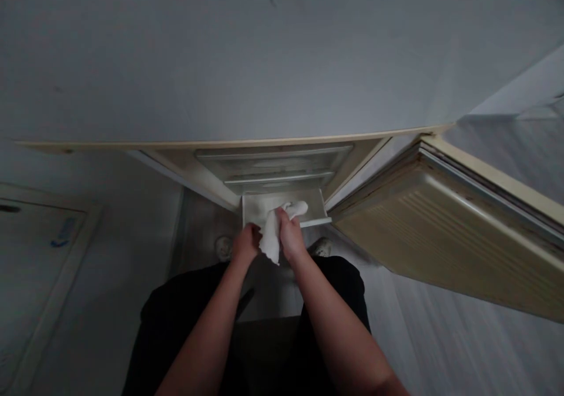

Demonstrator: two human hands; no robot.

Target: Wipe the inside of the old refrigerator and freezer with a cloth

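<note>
A white drawer (312,208) is pulled out low in an open fridge or freezer cabinet (282,147). My left hand (247,241) is curled closed at the drawer's front left corner, gripping its edge. In my right hand (291,235) is a crumpled white cloth (270,240), bunched in the closed fingers over the drawer's front. One end of the cloth hangs down between my hands, and the other sticks out into the drawer. The cloth covers part of the drawer's inside.
On the right the cabinet's door (445,225) stands wide open, its yellowed inner side showing. Clear-fronted compartments (273,164) sit above the drawer. To the left is a white panel (35,267) with a blue mark. My knees and shoes flank the drawer over a grey floor (409,319).
</note>
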